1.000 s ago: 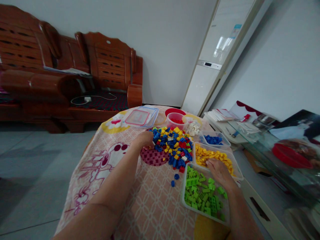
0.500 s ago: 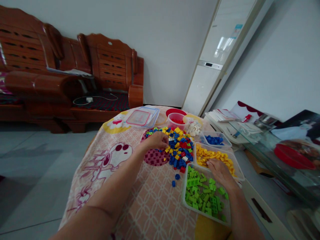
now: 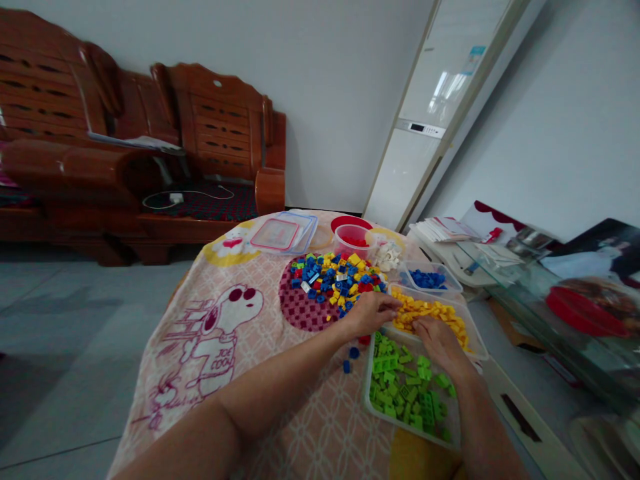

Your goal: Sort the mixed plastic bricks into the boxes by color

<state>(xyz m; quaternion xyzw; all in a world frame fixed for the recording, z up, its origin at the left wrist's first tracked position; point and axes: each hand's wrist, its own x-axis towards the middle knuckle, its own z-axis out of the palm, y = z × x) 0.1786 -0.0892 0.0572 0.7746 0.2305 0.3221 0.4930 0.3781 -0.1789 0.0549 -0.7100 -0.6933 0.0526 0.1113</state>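
My left hand [image 3: 371,315] reaches over the near-left rim of a clear box of yellow bricks [image 3: 440,312]. Its fingers are stretched out with a gap at the thumb, and no brick shows in them. Inside the same box rests my right hand [image 3: 436,339], fingertips pressed together among the yellow pieces; what they grip is hidden. Left of the box spreads a mixed pile of toy bricks [image 3: 330,277] in blue, yellow, red and green, partly behind my left hand. A clear box of green bricks [image 3: 405,393] stands nearest me, beneath my right forearm.
A small box of blue bricks [image 3: 427,280], white bricks [image 3: 389,256] and a round tub of red bricks [image 3: 354,241] stand farther back. Stacked lids [image 3: 280,235] lie at back left. Two loose blue bricks [image 3: 347,367] sit near the green box. A glass table [image 3: 530,307] is at right.
My left hand has moved right and nearer, from the mixed pile to the yellow box, and its fingers have opened from a pinch. My right hand stays in place.
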